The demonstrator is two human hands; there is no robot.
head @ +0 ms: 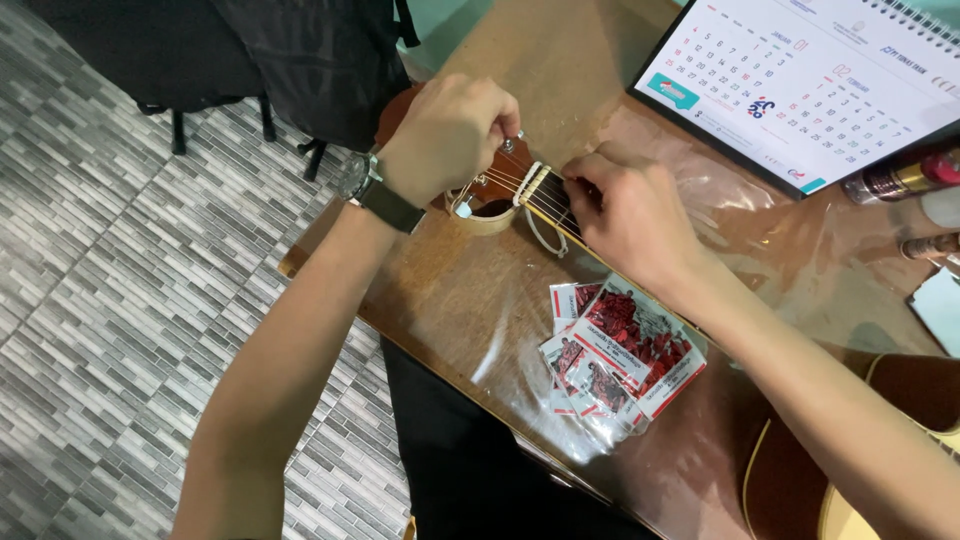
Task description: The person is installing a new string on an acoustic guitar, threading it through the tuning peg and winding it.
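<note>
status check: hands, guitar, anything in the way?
Left hand pinching a tuning peg at the guitar headstock. Right hand pressing strings at the nut. String packets beside the neck, not obstructing.

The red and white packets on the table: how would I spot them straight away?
Start at the brown wooden table, then follow the guitar neck down from the hands. Beside it, under the right forearm, lies a fanned pile of small packets, the only red-and-white printed things there.

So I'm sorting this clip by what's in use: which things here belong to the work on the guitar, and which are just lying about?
In use:
left hand on a tuning peg
right hand on the strings
guitar headstock
string packets

Lying about:
desk calendar
bottles
table
</note>
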